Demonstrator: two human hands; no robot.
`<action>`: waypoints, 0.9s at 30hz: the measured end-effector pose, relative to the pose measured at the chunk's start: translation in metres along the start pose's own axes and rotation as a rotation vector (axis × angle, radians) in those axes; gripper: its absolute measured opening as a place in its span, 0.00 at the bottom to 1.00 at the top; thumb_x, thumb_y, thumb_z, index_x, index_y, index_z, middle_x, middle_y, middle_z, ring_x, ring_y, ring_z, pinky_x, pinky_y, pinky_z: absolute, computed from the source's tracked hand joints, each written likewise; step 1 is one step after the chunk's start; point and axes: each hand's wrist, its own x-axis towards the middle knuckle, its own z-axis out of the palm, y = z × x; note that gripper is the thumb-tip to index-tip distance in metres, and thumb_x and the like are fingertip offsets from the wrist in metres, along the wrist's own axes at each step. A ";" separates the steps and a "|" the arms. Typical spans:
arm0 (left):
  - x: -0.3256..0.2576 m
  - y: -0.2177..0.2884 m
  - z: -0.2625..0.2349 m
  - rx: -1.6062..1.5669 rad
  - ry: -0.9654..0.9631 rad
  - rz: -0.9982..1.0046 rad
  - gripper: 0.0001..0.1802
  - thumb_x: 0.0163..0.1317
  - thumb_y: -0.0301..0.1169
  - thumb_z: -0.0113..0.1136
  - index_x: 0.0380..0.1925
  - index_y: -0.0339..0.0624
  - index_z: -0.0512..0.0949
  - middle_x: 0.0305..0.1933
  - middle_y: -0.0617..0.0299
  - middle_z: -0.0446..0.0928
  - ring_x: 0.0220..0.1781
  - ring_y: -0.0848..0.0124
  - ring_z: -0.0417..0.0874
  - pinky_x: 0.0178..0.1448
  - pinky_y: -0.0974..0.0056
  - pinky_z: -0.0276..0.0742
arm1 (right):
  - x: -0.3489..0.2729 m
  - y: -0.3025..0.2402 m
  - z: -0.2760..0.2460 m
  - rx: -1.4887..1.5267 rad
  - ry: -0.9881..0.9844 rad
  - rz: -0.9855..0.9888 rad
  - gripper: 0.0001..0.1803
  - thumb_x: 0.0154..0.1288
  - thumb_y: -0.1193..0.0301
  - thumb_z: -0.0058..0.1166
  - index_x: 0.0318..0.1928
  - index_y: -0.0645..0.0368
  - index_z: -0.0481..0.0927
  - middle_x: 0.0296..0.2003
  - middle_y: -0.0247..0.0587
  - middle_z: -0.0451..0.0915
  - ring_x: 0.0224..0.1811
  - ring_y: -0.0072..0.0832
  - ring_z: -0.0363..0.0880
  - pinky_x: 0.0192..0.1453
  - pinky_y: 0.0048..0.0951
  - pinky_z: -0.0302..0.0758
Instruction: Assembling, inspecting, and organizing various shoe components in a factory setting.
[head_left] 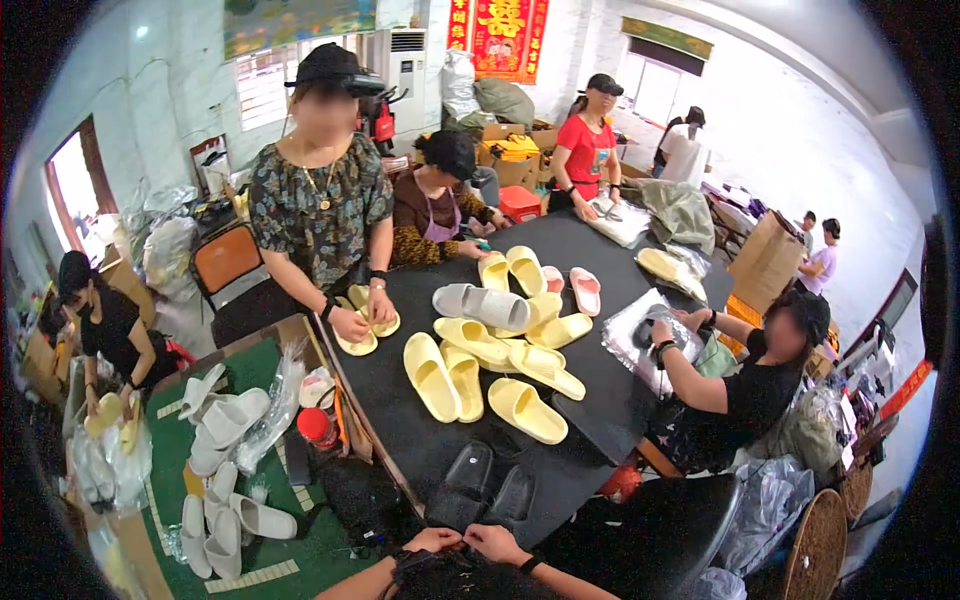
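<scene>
My left hand (pixel 432 540) and my right hand (pixel 496 543) are close together at the near edge of the black table (pixel 590 450). Both have their fingers pinched, and whatever lies between them is too small to make out. Just beyond them rest a black slipper (pixel 465 480) and, to its right, a second black slipper (pixel 514 494), toes pointing away. Farther in, a loose heap of yellow slippers (pixel 432 378) covers the middle, with a grey slipper (pixel 470 302) on top. A pink slipper (pixel 585 291) lies at the heap's far right.
A green table (pixel 270 540) on the left carries grey slippers (pixel 235 417), plastic bags and a red-lidded jar (pixel 317 427). Across the black table a person (pixel 325 215) handles yellow slippers. At right another person (pixel 745 370) works with a clear bag (pixel 640 340).
</scene>
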 end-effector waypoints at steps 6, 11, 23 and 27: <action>0.019 -0.034 -0.011 0.142 -0.077 0.056 0.19 0.63 0.46 0.53 0.45 0.44 0.78 0.38 0.67 0.80 0.36 0.78 0.76 0.41 0.71 0.70 | 0.005 -0.009 0.003 -0.098 -0.148 -0.014 0.11 0.62 0.60 0.49 0.37 0.52 0.78 0.25 0.41 0.79 0.28 0.41 0.79 0.32 0.37 0.73; 0.063 -0.068 -0.003 0.122 -0.195 0.202 0.22 0.62 0.48 0.53 0.45 0.42 0.78 0.40 0.65 0.80 0.41 0.75 0.76 0.46 0.67 0.71 | -0.001 -0.028 -0.015 -0.056 -0.124 -0.067 0.09 0.60 0.65 0.54 0.35 0.56 0.79 0.18 0.43 0.75 0.21 0.37 0.77 0.26 0.34 0.71; 0.037 -0.062 -0.001 0.165 -0.074 0.207 0.25 0.61 0.51 0.52 0.52 0.48 0.74 0.45 0.58 0.79 0.44 0.64 0.78 0.50 0.63 0.71 | 0.004 -0.008 0.003 -0.034 0.050 -0.037 0.10 0.59 0.63 0.56 0.34 0.56 0.80 0.26 0.41 0.79 0.28 0.36 0.79 0.32 0.32 0.73; 0.052 -0.094 -0.008 0.111 -0.074 0.354 0.28 0.60 0.55 0.52 0.53 0.50 0.74 0.34 0.66 0.79 0.29 0.72 0.78 0.35 0.68 0.73 | 0.002 -0.014 0.008 0.040 0.023 0.019 0.11 0.60 0.62 0.54 0.37 0.55 0.79 0.27 0.39 0.79 0.30 0.35 0.79 0.34 0.33 0.73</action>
